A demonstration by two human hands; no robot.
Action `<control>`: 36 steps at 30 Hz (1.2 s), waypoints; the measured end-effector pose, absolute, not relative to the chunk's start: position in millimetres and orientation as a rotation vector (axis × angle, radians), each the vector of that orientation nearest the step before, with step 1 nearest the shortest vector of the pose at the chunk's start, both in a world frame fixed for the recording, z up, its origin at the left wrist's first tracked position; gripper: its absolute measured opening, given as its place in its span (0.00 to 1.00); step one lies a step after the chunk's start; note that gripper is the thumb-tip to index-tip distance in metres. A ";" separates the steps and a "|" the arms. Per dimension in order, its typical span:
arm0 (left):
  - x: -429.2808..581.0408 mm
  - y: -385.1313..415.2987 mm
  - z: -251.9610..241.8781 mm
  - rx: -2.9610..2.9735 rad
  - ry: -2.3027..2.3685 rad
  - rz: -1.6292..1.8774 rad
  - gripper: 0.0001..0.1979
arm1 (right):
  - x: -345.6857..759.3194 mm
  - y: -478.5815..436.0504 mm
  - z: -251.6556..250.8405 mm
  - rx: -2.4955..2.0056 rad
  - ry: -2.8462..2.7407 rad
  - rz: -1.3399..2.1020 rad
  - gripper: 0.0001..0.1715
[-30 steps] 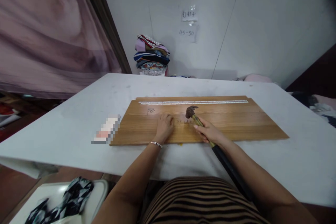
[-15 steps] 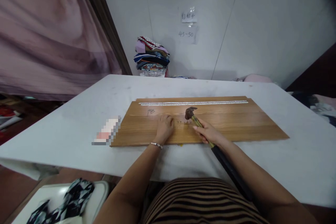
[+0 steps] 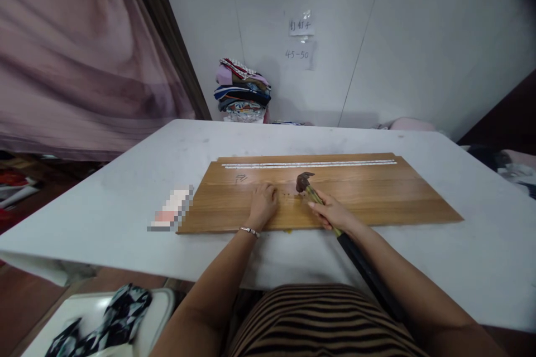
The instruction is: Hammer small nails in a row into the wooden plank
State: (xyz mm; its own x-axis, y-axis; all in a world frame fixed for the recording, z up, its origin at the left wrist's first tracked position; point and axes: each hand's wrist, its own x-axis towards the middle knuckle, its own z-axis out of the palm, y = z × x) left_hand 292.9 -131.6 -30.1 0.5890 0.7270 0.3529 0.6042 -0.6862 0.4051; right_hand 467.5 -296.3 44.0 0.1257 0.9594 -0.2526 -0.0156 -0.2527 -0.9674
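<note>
My right hand [image 3: 333, 212] is wrapped round the handle of a claw hammer [image 3: 312, 192], partway up towards the head. The long black grip of the hammer runs back beside my forearm. The hammer's dark head is low over a short row of small nails [image 3: 288, 194] in the wooden board [image 3: 377, 195], and hides part of the row. My left hand [image 3: 263, 202] lies on the board left of the nails, palm down, holding nothing I can see. Beyond it, several loose nails [image 3: 241, 178] lie on the wood.
Two white strips [image 3: 310, 165] run along the board's far side. The board lies on a white-covered table [image 3: 125, 178], with a pixelated flat item [image 3: 171, 207] to its left. Folded clothes [image 3: 243, 92] are stacked against the wall. A chair [image 3: 159, 312] with patterned cloth stands at lower left.
The hammer head has come down slightly, onto or close to the nail beneath it. My left hand keeps its place on the board.
</note>
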 end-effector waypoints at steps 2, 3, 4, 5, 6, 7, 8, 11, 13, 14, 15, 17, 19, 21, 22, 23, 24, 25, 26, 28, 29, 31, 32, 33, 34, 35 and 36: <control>292.9 -131.3 -30.4 2.584 1.099 0.735 0.09 | 467.0 -296.2 41.8 -1.462 -0.995 1.302 0.43; 292.8 -131.3 -30.5 2.588 1.100 0.731 0.09 | 466.8 -296.1 41.5 -1.464 -1.000 1.304 0.42; 292.8 -131.3 -30.5 2.591 1.102 0.728 0.09 | 466.8 -296.1 41.8 -1.464 -0.999 1.304 0.42; 292.8 -131.4 -30.6 2.591 1.106 0.726 0.09 | 466.9 -296.0 42.7 -1.461 -0.994 1.302 0.41; 292.8 -131.5 -30.6 2.589 1.111 0.724 0.09 | 467.1 -295.9 43.8 -1.455 -0.988 1.299 0.40; 292.8 -131.7 -30.5 2.587 1.114 0.722 0.09 | 467.3 -295.7 45.0 -1.450 -0.984 1.297 0.40; 292.9 -131.9 -30.3 2.586 1.115 0.719 0.09 | 467.5 -295.6 45.8 -1.445 -0.983 1.294 0.40; 292.9 -132.8 -28.7 2.584 1.114 0.704 0.09 | 467.7 -295.6 44.7 -1.435 -0.990 1.296 0.41; 292.9 -133.5 -27.1 2.581 1.114 0.693 0.09 | 467.5 -296.0 42.0 -1.445 -0.994 1.300 0.42; 292.9 -133.8 -26.3 2.580 1.116 0.689 0.09 | 467.4 -296.3 41.0 -1.451 -0.995 1.302 0.42; 292.9 -134.1 -25.6 2.578 1.118 0.685 0.09 | 467.4 -296.6 40.5 -1.457 -0.996 1.303 0.43; 293.0 -134.5 -24.8 2.575 1.120 0.679 0.09 | 467.6 -297.0 41.6 -1.462 -1.001 1.300 0.43; 293.2 -134.5 -24.8 2.573 1.122 0.673 0.10 | 468.1 -296.8 44.8 -1.458 -1.000 1.290 0.43; 293.3 -134.4 -25.3 2.571 1.123 0.675 0.10 | 468.5 -296.1 47.6 -1.452 -0.988 1.278 0.43; 293.4 -134.3 -25.6 2.570 1.122 0.679 0.10 | 468.6 -295.7 48.2 -1.450 -0.979 1.278 0.43; 293.5 -134.3 -25.8 2.569 1.118 0.683 0.10 | 468.7 -295.3 48.0 -1.451 -0.970 1.284 0.43; 293.5 -134.3 -25.9 2.568 1.115 0.686 0.10 | 468.6 -295.1 47.2 -1.453 -0.965 1.293 0.43; 293.5 -134.3 -25.8 2.566 1.111 0.687 0.10 | 468.5 -295.0 45.9 -1.459 -0.964 1.306 0.43; 293.4 -134.4 -25.6 2.563 1.109 0.686 0.10 | 468.4 -295.2 44.5 -1.465 -0.968 1.317 0.43; 293.3 -134.7 -25.0 2.556 1.110 0.685 0.10 | 468.3 -295.7 42.5 -1.477 -0.981 1.326 0.42; 293.2 -134.9 -24.6 2.554 1.111 0.684 0.10 | 468.4 -296.0 42.4 -1.479 -0.986 1.325 0.42; 293.0 -135.3 -23.9 2.555 1.113 0.679 0.09 | 468.8 -296.2 44.0 -1.475 -0.985 1.315 0.42; 293.0 -135.4 -23.7 2.556 1.114 0.674 0.09 | 468.9 -296.1 45.3 -1.471 -0.979 1.310 0.42; 293.0 -135.6 -23.5 2.556 1.114 0.669 0.09 | 468.9 -295.8 46.6 -1.465 -0.971 1.304 0.43; 293.1 -135.7 -23.4 2.555 1.115 0.666 0.09 | 468.8 -295.5 47.5 -1.459 -0.960 1.299 0.43; 293.2 -135.8 -23.4 2.553 1.117 0.665 0.09 | 468.7 -295.2 47.9 -1.454 -0.952 1.299 0.43; 293.3 -135.8 -23.4 2.551 1.118 0.665 0.09 | 468.4 -294.9 47.6 -1.453 -0.947 1.303 0.43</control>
State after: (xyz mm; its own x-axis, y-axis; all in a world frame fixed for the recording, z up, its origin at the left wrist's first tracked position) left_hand 293.3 -135.8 -23.4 0.5951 0.7461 0.2986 0.6184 -0.6624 0.4228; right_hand 468.4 -294.9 47.6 0.1385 0.9533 -0.2684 -0.0391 -0.2656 -0.9633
